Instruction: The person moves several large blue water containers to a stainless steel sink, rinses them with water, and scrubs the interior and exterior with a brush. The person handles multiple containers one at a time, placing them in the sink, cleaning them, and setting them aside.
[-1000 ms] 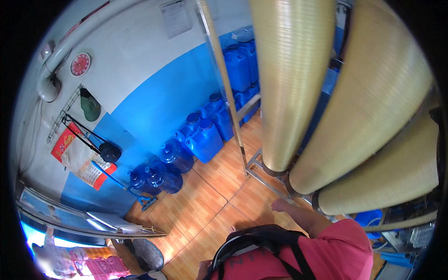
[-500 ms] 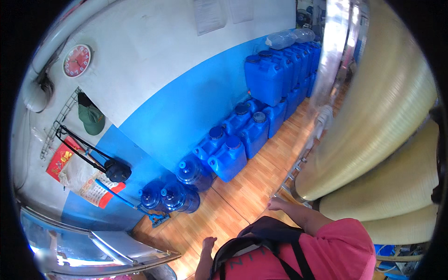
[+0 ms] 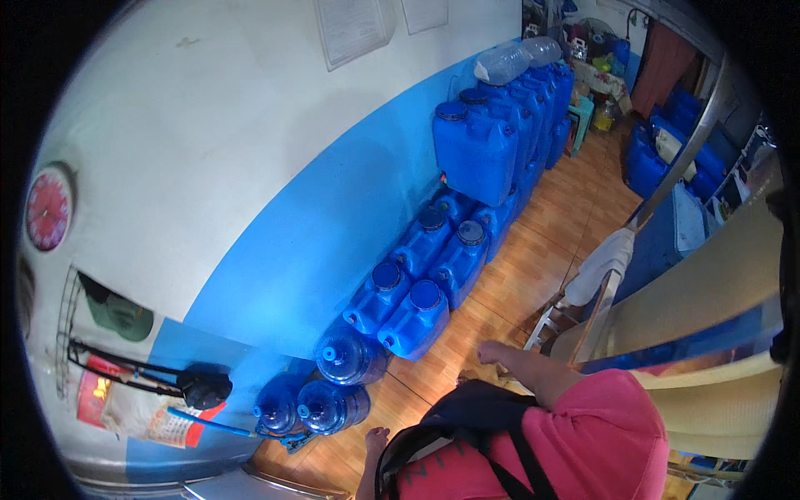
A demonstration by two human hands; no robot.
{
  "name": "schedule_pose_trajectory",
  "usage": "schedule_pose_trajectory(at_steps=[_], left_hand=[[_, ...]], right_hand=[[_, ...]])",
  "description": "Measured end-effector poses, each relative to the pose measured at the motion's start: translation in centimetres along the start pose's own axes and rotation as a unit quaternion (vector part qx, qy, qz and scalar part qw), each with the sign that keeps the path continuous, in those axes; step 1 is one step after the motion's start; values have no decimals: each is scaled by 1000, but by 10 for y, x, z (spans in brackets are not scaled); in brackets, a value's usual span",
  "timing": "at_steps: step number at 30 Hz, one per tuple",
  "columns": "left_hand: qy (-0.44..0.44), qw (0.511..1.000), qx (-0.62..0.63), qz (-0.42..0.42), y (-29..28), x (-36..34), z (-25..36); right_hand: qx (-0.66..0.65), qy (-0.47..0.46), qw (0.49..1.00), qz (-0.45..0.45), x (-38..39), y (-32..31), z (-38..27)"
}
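Note:
My left hand hangs low beside my body, fingers curled, with nothing visible in it. In front of me, my right hand is held out over the floor with its fingers curled in; no held thing shows. Nearest to the left hand stand three round translucent blue water bottles, the closest one by the wall. Beyond them, square blue jerrycans with dark screw caps line the wall, and farther back they are stacked in two layers. Both hands are apart from all of these.
Clear plastic bottles lie atop the far stack. On the right stand a white cloth on a metal frame and large pale cylinders. A green stool and more blue containers are farther back. Wooden-look floor runs between.
My view has turned right and moved forward, bringing the back of the room with the stool and curtain into sight. The clock and cap have shifted left. Both hands still hold nothing visible.

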State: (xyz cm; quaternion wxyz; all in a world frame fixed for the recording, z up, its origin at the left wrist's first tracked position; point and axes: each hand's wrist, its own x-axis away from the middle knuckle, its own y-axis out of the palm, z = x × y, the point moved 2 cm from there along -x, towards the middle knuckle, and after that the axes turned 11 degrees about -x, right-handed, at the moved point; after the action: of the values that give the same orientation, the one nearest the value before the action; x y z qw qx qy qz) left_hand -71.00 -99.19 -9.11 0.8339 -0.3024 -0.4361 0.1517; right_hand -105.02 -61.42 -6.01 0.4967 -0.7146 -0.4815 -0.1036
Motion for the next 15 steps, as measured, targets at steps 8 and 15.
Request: schedule_pose_trajectory(at_steps=[8, 15], left_hand=[[41, 992, 107, 60, -61, -102, 43], [136, 987, -9, -83, -100, -235, 169]], right_hand=[[94, -90, 990, 53, -81, -46, 16], [-183, 67, 978, 81, -148, -34, -6]])
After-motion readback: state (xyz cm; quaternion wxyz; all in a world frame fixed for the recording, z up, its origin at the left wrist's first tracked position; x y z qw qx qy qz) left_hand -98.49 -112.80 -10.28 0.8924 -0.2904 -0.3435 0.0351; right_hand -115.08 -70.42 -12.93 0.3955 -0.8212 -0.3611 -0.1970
